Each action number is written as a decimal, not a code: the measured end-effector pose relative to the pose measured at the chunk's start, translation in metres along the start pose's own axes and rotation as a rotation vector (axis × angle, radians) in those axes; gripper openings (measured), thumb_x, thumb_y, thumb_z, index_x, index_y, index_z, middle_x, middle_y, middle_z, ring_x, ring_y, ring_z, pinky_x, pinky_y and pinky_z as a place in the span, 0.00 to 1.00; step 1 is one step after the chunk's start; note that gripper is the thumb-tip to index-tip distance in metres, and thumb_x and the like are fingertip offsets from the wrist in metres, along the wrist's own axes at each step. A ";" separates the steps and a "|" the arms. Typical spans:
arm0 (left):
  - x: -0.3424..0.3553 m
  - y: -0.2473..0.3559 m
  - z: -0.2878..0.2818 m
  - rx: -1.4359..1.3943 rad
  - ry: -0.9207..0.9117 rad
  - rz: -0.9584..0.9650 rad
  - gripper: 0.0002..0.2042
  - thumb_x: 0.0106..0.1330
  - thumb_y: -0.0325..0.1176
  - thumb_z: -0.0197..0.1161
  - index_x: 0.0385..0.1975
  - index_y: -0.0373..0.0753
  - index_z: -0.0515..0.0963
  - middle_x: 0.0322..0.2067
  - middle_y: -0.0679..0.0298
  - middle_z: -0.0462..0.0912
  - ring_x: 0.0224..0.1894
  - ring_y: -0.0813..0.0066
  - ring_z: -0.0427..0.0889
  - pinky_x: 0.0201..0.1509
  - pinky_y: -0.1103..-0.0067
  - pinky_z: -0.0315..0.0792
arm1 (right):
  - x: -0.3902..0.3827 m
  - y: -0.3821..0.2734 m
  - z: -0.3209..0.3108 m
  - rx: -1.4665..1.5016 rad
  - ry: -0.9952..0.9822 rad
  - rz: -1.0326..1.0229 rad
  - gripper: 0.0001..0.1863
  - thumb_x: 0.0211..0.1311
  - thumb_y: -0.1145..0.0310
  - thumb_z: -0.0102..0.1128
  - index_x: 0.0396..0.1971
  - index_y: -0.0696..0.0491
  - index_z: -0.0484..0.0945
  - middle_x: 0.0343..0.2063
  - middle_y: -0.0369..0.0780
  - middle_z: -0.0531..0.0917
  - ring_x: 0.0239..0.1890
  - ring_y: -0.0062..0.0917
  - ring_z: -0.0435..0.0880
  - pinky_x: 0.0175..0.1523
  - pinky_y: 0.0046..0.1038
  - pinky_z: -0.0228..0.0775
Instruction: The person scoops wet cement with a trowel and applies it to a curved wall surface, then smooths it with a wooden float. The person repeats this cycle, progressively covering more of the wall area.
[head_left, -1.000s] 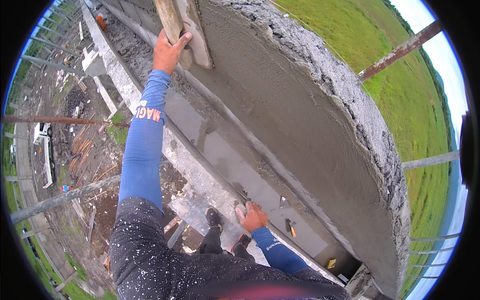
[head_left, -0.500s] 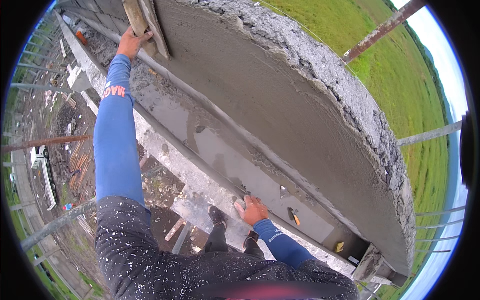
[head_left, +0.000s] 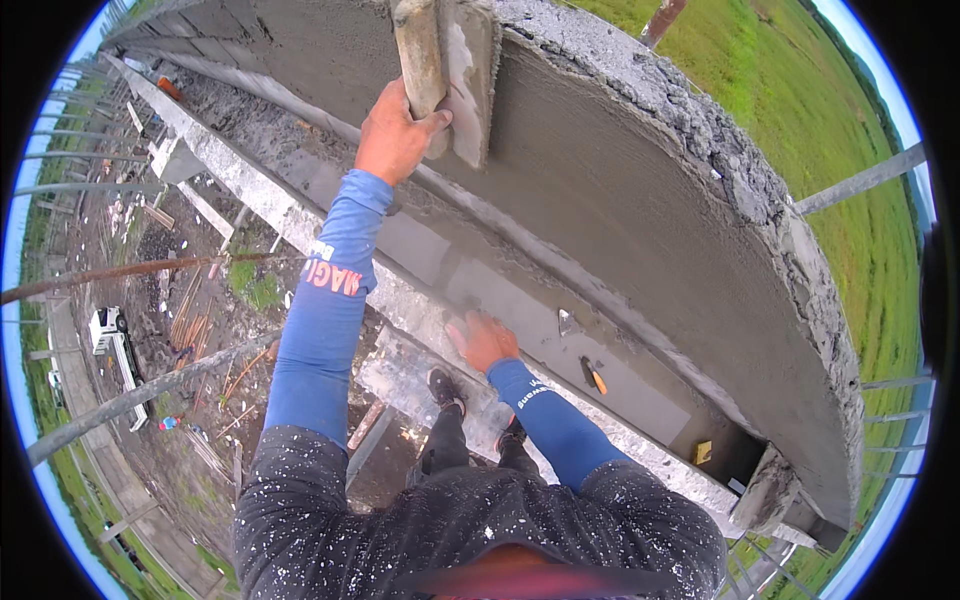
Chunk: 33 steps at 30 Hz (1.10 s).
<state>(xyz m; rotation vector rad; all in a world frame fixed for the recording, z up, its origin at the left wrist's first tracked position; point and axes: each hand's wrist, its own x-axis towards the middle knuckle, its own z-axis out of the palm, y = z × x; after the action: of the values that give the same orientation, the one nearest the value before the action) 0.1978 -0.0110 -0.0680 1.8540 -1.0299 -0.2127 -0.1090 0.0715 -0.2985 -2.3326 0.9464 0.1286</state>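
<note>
My left hand point(head_left: 393, 137) is closed around the wooden handle of a plastering float point(head_left: 470, 85). The float's flat board lies against or very close to the grey plastered face of the wall point(head_left: 640, 210); exact contact I cannot tell. My right hand point(head_left: 483, 340), slightly blurred, is at the near rim of the concrete gutter point(head_left: 440, 345), its fingers spread and holding nothing. Beyond it, a trowel point(head_left: 593, 376) with a black and orange handle lies on the gutter's wet floor, its blade partly sunk or hidden.
A small yellow object point(head_left: 703, 452) sits at the gutter's right end beside a rough concrete block point(head_left: 765, 490). Rough concrete caps the wall. My feet stand on a board point(head_left: 400, 372) high above a littered ground with a white truck point(head_left: 108, 328). Metal poles point(head_left: 140, 395) cross at left.
My left hand has drawn the float rightward along the wall, toward me. My right hand has shifted slightly left and up along the rim. The whole view has turned a little.
</note>
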 end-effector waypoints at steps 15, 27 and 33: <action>-0.275 0.149 0.186 -0.314 -0.389 0.012 0.11 0.63 0.27 0.71 0.43 0.33 0.82 0.43 0.54 0.85 0.46 0.54 0.83 0.53 0.66 0.75 | -0.209 0.208 -0.087 0.026 0.525 -0.159 0.12 0.66 0.62 0.67 0.42 0.54 0.84 0.39 0.48 0.85 0.44 0.46 0.84 0.53 0.46 0.76; -0.397 -0.010 0.056 -1.314 -0.056 -0.663 0.27 0.79 0.51 0.55 0.72 0.45 0.68 0.69 0.61 0.74 0.71 0.55 0.72 0.76 0.54 0.65 | -0.197 0.414 -0.072 -0.028 -0.325 0.430 0.32 0.67 0.50 0.66 0.64 0.56 0.75 0.62 0.51 0.81 0.65 0.44 0.79 0.68 0.39 0.72; -0.462 -0.025 0.050 -1.256 0.080 -0.688 0.24 0.77 0.44 0.60 0.69 0.42 0.71 0.65 0.60 0.79 0.65 0.58 0.78 0.71 0.58 0.72 | -0.099 0.454 0.047 -0.138 -0.592 0.413 0.30 0.62 0.53 0.67 0.59 0.58 0.80 0.56 0.54 0.84 0.60 0.47 0.84 0.63 0.42 0.78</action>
<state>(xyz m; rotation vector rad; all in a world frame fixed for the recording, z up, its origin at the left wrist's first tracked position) -0.1049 0.2963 -0.2413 0.9292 -0.0233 -0.9340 -0.4754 -0.0952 -0.5352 -1.9895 1.1038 1.0149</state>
